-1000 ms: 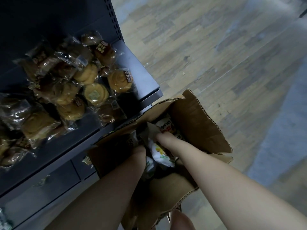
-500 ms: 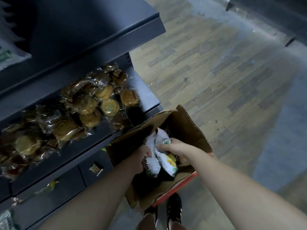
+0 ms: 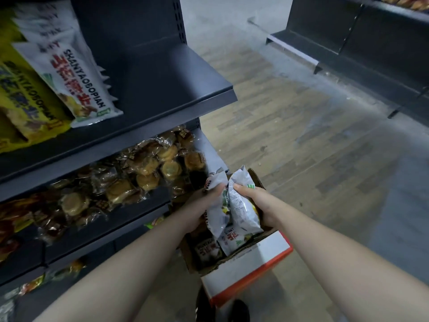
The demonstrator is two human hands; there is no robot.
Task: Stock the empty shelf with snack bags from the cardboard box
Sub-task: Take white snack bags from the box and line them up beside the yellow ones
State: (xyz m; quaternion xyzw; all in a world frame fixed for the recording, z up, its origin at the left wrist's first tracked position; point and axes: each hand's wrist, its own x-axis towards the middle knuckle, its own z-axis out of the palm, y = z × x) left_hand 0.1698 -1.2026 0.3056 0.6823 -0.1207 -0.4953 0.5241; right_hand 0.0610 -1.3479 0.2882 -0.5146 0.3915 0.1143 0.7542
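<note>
cardboard box (image 3: 246, 267), snack bags (image 3: 232, 241) inside

White bag on upper shelf (image 3: 88, 89): "SHANYAOBOPIAN" in dark capitals along one edge, beside large red Chinese characters, blurred
Yellow bag on upper shelf (image 3: 25, 105): "SHANYAOBOPIAN" in dark capitals, blurred but legible
White bags behind (image 3: 46, 22): grey lettering, too blurred to read
Left bag (image 3: 214, 182), gripped by the left hand (image 3: 202, 205): "SH" at its top corner, the rest hidden by fingers
Right bag (image 3: 241, 205), gripped by the right hand (image 3: 257, 203): fine print, too small to read
Between the held bags: "YAOBO" on a strip; which bag bears it I cannot tell
Bag in cardboard box (image 3: 232, 238): "HANY" above red characters
Bread packs (image 3: 148, 163): brown labels, unreadable
</note>
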